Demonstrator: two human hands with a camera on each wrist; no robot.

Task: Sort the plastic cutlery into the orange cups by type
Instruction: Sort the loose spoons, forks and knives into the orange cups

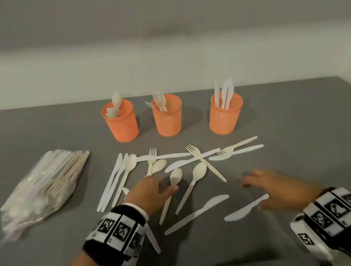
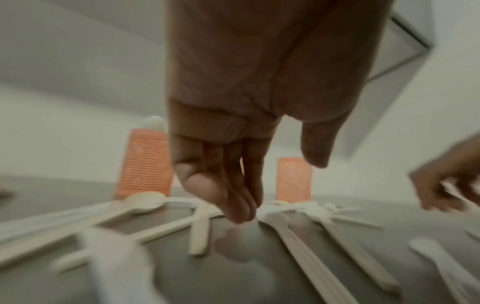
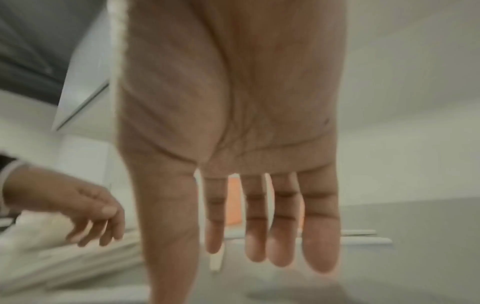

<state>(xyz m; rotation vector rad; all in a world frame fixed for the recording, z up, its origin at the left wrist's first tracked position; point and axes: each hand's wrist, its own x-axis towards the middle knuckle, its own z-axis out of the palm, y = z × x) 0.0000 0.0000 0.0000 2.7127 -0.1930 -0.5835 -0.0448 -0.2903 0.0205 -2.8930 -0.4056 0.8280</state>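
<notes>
Three orange mesh cups stand at the back: the left cup [image 1: 121, 123] holds spoons, the middle cup [image 1: 168, 117] forks, the right cup [image 1: 225, 114] white knives. Loose spoons, forks and knives lie scattered in front of them. My left hand [image 1: 168, 189] [image 2: 254, 185] reaches down with straight fingers, tips at the table beside a beige spoon [image 1: 175, 174]; it holds nothing. My right hand [image 1: 264, 188] [image 3: 259, 226] hovers palm down with spread fingers just above a white knife [image 1: 245, 209], empty.
A clear plastic bag of more cutlery [image 1: 43, 190] lies at the left. A beige knife [image 1: 196, 213] and another spoon [image 1: 199, 171] lie between my hands. The grey table [image 1: 303, 127] ends at a pale wall behind and at an edge on the right.
</notes>
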